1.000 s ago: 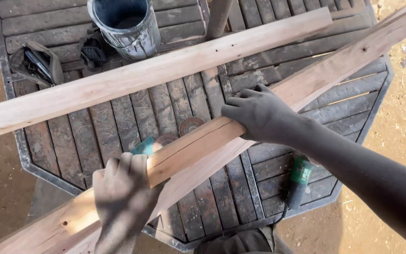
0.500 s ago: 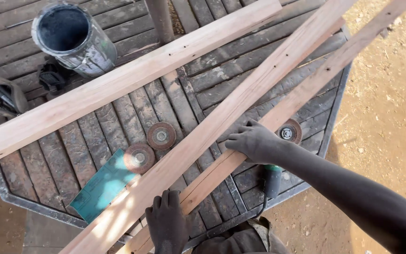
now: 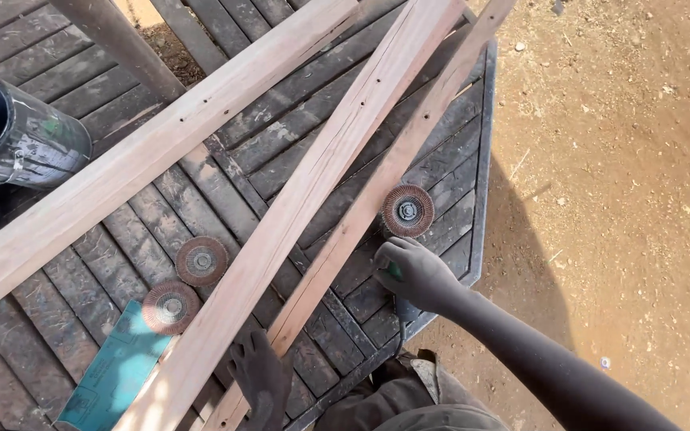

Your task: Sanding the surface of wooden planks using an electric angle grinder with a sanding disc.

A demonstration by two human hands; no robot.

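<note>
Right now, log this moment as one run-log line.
left hand: on long pale wooden plank | right hand: gripping green-handled angle grinder with brown round flap disc | surface: dark slatted wooden table

Left hand (image 3: 261,375) low near the table's front edge, fingers spread flat, palm down. Right hand (image 3: 417,275) by the right front edge, fingers curled shut, forearm bare, reaching in from lower right.
</note>
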